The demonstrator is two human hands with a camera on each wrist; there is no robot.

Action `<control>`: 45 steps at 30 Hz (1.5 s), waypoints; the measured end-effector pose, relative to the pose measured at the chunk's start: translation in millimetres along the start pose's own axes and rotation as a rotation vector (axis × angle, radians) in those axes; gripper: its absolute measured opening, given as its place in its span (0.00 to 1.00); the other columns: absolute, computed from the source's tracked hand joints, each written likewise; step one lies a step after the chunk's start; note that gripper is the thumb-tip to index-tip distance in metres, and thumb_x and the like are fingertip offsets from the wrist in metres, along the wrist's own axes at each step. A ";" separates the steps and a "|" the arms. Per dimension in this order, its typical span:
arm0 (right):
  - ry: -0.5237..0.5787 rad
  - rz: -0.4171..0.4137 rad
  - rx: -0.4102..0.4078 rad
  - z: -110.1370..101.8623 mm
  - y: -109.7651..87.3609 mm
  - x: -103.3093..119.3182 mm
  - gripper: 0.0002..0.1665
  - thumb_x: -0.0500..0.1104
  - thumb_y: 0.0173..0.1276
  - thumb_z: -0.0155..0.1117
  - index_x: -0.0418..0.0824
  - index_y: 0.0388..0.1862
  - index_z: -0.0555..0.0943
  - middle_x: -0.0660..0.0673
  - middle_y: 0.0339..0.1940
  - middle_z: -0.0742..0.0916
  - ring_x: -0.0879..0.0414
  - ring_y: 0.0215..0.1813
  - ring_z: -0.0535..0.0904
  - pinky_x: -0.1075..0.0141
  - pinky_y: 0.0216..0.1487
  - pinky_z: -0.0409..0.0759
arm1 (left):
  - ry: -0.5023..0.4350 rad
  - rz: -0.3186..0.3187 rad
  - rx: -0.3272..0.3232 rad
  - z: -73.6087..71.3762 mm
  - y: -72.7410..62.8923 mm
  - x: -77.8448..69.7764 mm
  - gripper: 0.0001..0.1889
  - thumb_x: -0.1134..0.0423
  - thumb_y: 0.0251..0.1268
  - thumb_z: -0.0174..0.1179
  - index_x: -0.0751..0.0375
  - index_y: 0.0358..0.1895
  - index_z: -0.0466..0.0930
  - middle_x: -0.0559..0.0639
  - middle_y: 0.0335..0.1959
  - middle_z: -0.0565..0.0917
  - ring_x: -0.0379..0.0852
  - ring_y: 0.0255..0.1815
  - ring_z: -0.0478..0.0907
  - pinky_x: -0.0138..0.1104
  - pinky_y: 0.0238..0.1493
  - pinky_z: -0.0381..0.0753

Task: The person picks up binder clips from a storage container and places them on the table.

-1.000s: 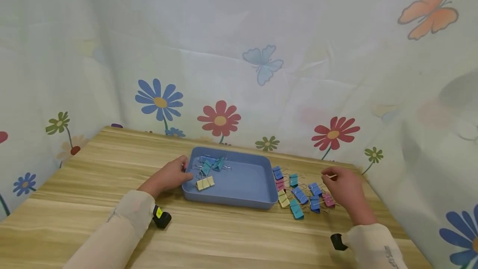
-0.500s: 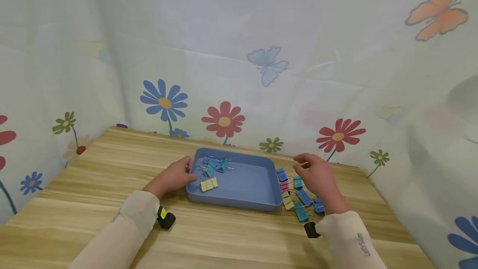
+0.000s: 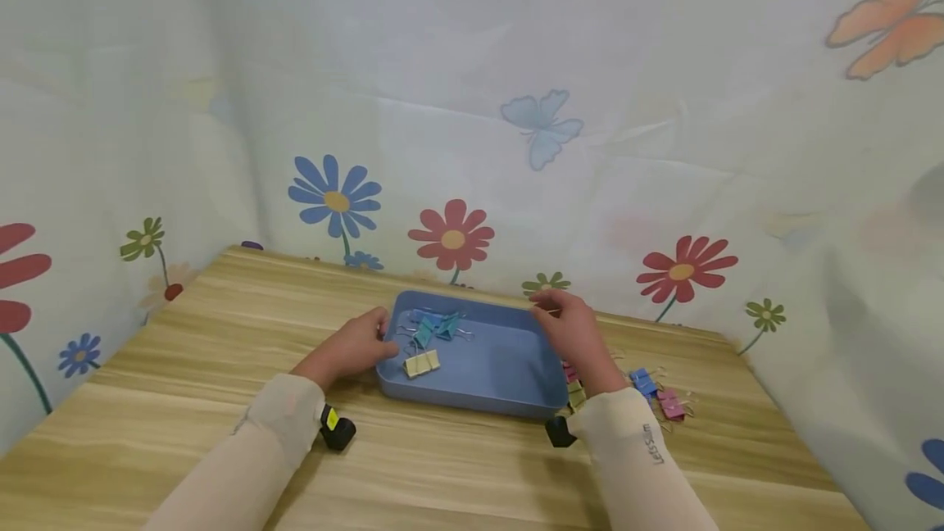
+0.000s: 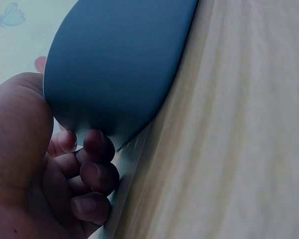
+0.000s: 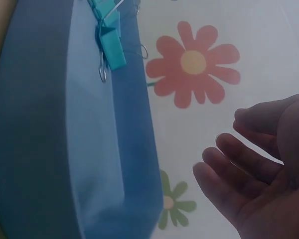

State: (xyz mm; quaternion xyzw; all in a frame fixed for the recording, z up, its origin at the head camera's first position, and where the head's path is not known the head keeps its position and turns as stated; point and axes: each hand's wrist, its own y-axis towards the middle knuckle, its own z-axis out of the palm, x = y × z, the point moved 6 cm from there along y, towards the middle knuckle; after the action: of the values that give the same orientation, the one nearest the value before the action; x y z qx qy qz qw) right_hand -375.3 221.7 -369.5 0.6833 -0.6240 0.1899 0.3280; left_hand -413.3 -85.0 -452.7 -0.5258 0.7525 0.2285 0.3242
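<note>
My left hand (image 3: 352,349) grips the left end of a blue tray (image 3: 509,363), thumb at the rim and fingers curled against the outer wall, as the left wrist view shows. Inside the tray's left part lie a yellow binder clip (image 3: 422,364), teal binder clips (image 3: 447,326) and a blue one partly hidden behind them. Over the tray's right back corner hovers my right hand (image 3: 574,333). Its fingers are loosely bent, and nothing is between them in the right wrist view, where a teal clip (image 5: 112,47) shows in the tray.
Right of the tray, a blue clip (image 3: 643,382) and a pink clip (image 3: 671,405) lie on the wooden table (image 3: 442,465). A yellow clip (image 3: 576,394) and others are partly hidden by my right arm. A flowered curtain (image 3: 383,129) hangs behind.
My right hand has moved left from beyond the loose clips to above the tray's right end. The left hand keeps its grip on the tray. The head view has turned slightly left.
</note>
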 end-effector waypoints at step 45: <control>0.212 0.248 0.064 104.7 38.0 18.6 0.11 0.43 0.67 0.62 0.39 0.44 0.85 0.42 0.41 0.87 0.55 0.36 0.83 0.62 0.40 0.82 | -0.031 -0.026 -0.007 -3.7 -3.3 -3.8 0.14 0.61 0.56 0.60 0.59 0.34 0.63 0.48 0.22 0.62 0.45 0.25 0.66 0.35 0.27 0.63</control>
State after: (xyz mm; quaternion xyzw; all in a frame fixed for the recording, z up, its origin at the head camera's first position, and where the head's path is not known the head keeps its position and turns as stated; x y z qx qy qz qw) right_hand -425.4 136.2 -423.7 0.5873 -0.6590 0.3198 0.3444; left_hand -410.2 -86.1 -447.5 -0.5330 0.7396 0.2350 0.3371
